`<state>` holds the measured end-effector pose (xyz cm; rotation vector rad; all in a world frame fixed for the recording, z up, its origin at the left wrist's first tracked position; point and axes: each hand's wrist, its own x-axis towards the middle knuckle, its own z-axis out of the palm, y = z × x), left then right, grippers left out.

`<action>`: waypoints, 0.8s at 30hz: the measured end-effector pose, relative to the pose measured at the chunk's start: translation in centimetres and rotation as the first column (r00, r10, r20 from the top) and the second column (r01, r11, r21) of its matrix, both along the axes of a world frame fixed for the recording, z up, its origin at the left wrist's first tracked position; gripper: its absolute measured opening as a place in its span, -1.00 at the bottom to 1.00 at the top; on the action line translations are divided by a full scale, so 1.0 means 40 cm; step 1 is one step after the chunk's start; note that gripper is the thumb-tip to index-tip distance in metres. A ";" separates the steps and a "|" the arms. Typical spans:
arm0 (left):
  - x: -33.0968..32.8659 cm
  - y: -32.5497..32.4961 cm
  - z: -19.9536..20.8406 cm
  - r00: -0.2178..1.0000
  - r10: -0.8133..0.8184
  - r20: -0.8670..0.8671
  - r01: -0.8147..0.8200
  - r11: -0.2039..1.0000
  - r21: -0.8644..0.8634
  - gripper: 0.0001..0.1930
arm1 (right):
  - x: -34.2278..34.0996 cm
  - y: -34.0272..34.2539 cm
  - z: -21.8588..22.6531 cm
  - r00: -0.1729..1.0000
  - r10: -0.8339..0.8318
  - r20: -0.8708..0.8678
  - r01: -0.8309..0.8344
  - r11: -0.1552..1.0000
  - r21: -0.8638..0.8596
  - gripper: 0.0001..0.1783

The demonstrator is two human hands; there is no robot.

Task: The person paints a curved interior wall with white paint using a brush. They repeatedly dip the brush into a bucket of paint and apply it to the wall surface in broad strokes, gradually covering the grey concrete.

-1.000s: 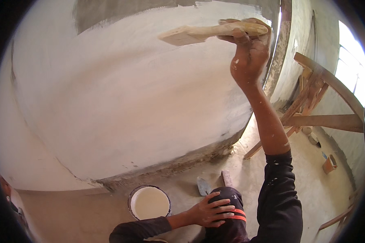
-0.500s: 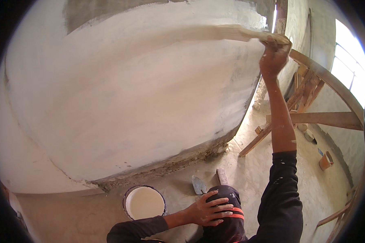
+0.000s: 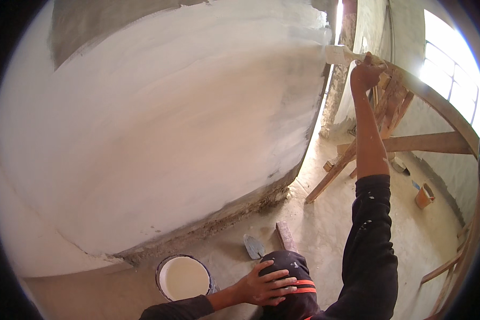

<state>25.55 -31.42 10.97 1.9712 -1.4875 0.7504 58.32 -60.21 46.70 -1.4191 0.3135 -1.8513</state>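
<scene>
My right hand (image 3: 367, 74) is raised at the far right and closed around the handle of a wide paintbrush (image 3: 337, 55). The bristles reach the right-hand edge of the wall (image 3: 186, 128), which is coated whitish over most of its face, with bare grey plaster along the top. My left hand (image 3: 266, 285) lies on my knee, its fingers spread and holding nothing. To the left of that hand stands a bucket of whitish liquid (image 3: 184, 278). A trowel (image 3: 254, 247) rests on the floor just beyond my knee.
Beside the trowel lies a narrow block (image 3: 286, 236). A wooden trestle (image 3: 394, 114) stands right of the wall's edge, near my right forearm. Farther right, an orange pail (image 3: 425, 196) sits on the floor. A bright window (image 3: 453, 69) is at the upper right.
My right hand has swept the paintbrush rightward to the wall's edge, and the brush is less blurred now. The whole view has shifted a little. My left hand stays on my knee.
</scene>
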 end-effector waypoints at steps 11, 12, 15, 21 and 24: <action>0.000 -0.004 -0.004 1.000 0.014 -0.016 -0.014 1.000 -0.008 -0.60 | -0.107 0.190 -0.061 0.951 0.306 0.048 -0.264 0.881 -0.392 -0.52; 0.000 -0.003 -0.007 1.000 0.011 -0.021 -0.011 1.000 -0.004 -0.59 | -0.122 0.215 -0.078 0.943 0.331 0.041 -0.277 0.844 -0.459 -0.55; 0.001 -0.013 -0.014 1.000 -0.006 -0.018 0.006 1.000 -0.001 -0.59 | -0.168 0.285 -0.123 0.894 0.436 0.101 -0.313 0.770 -0.556 -0.67; 0.000 -0.009 -0.013 1.000 -0.008 -0.002 0.008 1.000 -0.006 -0.60 | -0.179 0.294 -0.122 0.736 0.657 0.161 -0.437 0.643 -0.628 -0.70; -0.003 -0.003 -0.018 1.000 0.009 0.018 -0.009 1.000 -0.012 -0.59 | -0.139 0.227 -0.105 0.809 0.568 0.151 -0.319 0.639 -0.700 -0.66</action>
